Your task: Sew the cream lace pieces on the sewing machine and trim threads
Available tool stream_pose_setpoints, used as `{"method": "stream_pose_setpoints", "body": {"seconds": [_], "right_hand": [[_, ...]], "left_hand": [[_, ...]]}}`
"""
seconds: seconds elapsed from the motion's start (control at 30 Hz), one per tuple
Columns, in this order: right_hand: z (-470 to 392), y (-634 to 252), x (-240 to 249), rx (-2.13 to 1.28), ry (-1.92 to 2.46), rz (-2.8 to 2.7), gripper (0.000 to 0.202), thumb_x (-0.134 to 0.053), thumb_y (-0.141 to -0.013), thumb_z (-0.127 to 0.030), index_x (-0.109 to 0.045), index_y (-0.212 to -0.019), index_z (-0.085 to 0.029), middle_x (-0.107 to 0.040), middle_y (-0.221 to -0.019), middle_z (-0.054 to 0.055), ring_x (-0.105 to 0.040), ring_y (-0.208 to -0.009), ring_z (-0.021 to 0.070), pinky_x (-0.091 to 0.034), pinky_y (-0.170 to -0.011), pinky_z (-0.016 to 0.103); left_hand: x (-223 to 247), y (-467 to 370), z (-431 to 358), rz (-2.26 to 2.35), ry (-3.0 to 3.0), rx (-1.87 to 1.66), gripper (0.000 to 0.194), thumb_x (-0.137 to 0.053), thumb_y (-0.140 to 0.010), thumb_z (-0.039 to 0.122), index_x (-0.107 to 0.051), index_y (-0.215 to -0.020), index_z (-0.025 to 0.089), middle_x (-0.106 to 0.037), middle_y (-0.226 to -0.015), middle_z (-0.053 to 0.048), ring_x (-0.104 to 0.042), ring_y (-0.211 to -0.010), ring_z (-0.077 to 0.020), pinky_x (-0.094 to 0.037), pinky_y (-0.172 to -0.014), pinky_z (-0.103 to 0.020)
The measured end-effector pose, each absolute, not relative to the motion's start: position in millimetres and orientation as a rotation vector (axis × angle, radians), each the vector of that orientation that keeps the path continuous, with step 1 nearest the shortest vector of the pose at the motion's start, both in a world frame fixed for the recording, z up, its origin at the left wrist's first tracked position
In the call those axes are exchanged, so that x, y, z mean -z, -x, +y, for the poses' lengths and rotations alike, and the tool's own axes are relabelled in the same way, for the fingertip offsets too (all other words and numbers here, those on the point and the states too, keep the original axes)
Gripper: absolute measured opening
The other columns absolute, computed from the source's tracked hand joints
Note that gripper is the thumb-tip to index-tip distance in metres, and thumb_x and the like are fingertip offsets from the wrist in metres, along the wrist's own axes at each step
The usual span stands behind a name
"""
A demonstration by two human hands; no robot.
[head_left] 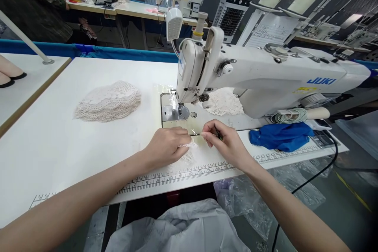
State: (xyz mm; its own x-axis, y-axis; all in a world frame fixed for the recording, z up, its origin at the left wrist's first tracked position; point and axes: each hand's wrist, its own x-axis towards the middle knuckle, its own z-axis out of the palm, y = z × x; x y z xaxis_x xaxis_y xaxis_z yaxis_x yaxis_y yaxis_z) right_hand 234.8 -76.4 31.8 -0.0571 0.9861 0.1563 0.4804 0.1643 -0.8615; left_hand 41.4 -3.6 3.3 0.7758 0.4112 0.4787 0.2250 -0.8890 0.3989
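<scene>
On the white surface [59, 134] before the sewing machine [265, 75], our left hand [167, 143] pins a lace piece [189, 155]; right hand [226, 141] fingers pinch small snips [196, 134]. Trimming appears underway; next demands steady, close cutting.

On the white table [59, 141], the left hand [168, 143] presses down on a small lace piece [189, 154], while the right hand [226, 141] pinches thread snips [203, 134] whose tip meets the left fingers. Just behind stands the white sewing machine [265, 75] (its needle plate sits close to the hands). A stack of lace pieces [108, 101] lies well to the left, a blue cloth [280, 136] to the right.
</scene>
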Motion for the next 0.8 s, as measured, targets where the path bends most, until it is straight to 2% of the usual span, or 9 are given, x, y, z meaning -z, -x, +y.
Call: {"method": "stream_pose_setpoints", "body": {"seconds": [0.2, 0.3, 0.4, 0.47, 0.53, 0.57, 0.6, 0.7, 0.8], "right_hand": [[-80.0, -231.2, -42.7, -0.755, 1.411, -1.911, 0.015, -0.054, -0.094, -0.03, -0.058, -0.106, -0.022, -0.056, -0.076, 0.0, -0.051, -0.066, 0.0123, -0.039, -0.059, 0.025], [-79.4, -238.9, -44.4, -0.747, 1.457, -1.986, 0.011, -0.058, -0.091, -0.029, -0.066, -0.094, -0.021, -0.057, -0.08, 0.002, -0.052, -0.068, 0.013, -0.038, -0.059, 0.026], [-80.0, -241.4, -42.8, -0.836, 1.351, -1.735, 0.016, -0.06, -0.091, -0.03, -0.065, -0.079, -0.021, -0.058, -0.081, 0.003, -0.054, -0.072, 0.0135, -0.04, -0.062, 0.027], [-80.2, -235.1, -39.8, -1.047, 1.204, -1.495, 0.021, -0.057, -0.092, -0.034, -0.061, -0.076, -0.021, -0.057, -0.077, 0.001, -0.051, -0.06, 0.0105, -0.036, -0.051, 0.025], [-79.6, -224.1, -36.5, -1.34, 1.081, -1.349, 0.024, -0.05, -0.095, -0.039, -0.056, -0.079, -0.022, -0.053, -0.07, -0.002, -0.039, -0.044, 0.0076, -0.023, -0.039, 0.024], [-79.3, -218.1, -35.1, -1.419, 1.065, -1.324, 0.025, -0.047, -0.096, -0.041, -0.055, -0.081, -0.022, -0.051, -0.067, -0.003, -0.035, -0.042, 0.0076, -0.019, -0.037, 0.024], [-79.1, -212.5, -34.3, -1.402, 1.09, -1.334, 0.025, -0.047, -0.096, -0.041, -0.053, -0.081, -0.022, -0.048, -0.064, -0.004, -0.035, -0.043, 0.008, -0.02, -0.038, 0.023], [-80.1, -203.9, -33.7, -1.046, 1.236, -1.511, 0.024, -0.054, -0.093, -0.037, -0.053, -0.076, -0.021, -0.047, -0.066, -0.003, -0.041, -0.057, 0.0102, -0.032, -0.051, 0.023], [-79.9, -213.4, -32.8, -0.98, 1.293, -1.685, 0.023, -0.051, -0.094, -0.039, -0.056, -0.079, -0.021, -0.051, -0.069, -0.001, -0.044, -0.063, 0.0129, -0.036, -0.057, 0.026]], "left_hand": [[-3.7, -38.7, -1.8, 0.542, -2.68, -1.031, 0.019, -0.037, -0.068, 0.004, -0.049, -0.06, 0.017, -0.05, -0.059, 0.002, -0.042, -0.055, -0.0111, -0.028, -0.049, -0.022], [-4.6, -37.6, -0.8, 0.563, -2.689, -1.074, 0.02, -0.037, -0.067, 0.004, -0.049, -0.059, 0.017, -0.049, -0.058, 0.002, -0.041, -0.054, -0.0112, -0.028, -0.048, -0.022], [-4.2, -38.1, -0.9, 0.558, -2.71, -1.04, 0.02, -0.038, -0.068, 0.004, -0.051, -0.06, 0.017, -0.052, -0.06, 0.001, -0.044, -0.056, -0.0115, -0.03, -0.049, -0.022], [-3.0, -39.1, -1.5, 0.545, -2.722, -1.027, 0.021, -0.038, -0.069, 0.003, -0.052, -0.062, 0.017, -0.053, -0.061, 0.001, -0.046, -0.057, -0.0118, -0.031, -0.05, -0.022], [-1.7, -40.2, -2.2, 0.529, -2.732, -1.018, 0.022, -0.038, -0.071, 0.003, -0.053, -0.063, 0.017, -0.052, -0.06, 0.002, -0.046, -0.055, -0.0117, -0.031, -0.049, -0.022], [-1.1, -40.7, -2.4, 0.52, -2.742, -1.015, 0.023, -0.038, -0.073, 0.003, -0.053, -0.063, 0.017, -0.052, -0.059, 0.002, -0.046, -0.055, -0.0116, -0.031, -0.049, -0.022], [-0.7, -41.2, -2.6, 0.509, -2.754, -1.015, 0.023, -0.038, -0.075, 0.003, -0.052, -0.063, 0.017, -0.052, -0.059, 0.002, -0.046, -0.054, -0.0116, -0.031, -0.049, -0.022], [-0.3, -41.7, -2.9, 0.47, -2.767, -1.031, 0.026, -0.037, -0.083, 0.006, -0.052, -0.064, 0.017, -0.053, -0.061, 0.001, -0.047, -0.056, -0.0118, -0.033, -0.051, -0.023], [-1.1, -40.7, -3.8, 0.474, -2.735, -1.056, 0.028, -0.036, -0.084, 0.007, -0.049, -0.062, 0.017, -0.051, -0.059, 0.001, -0.044, -0.056, -0.012, -0.032, -0.051, -0.023]]}}
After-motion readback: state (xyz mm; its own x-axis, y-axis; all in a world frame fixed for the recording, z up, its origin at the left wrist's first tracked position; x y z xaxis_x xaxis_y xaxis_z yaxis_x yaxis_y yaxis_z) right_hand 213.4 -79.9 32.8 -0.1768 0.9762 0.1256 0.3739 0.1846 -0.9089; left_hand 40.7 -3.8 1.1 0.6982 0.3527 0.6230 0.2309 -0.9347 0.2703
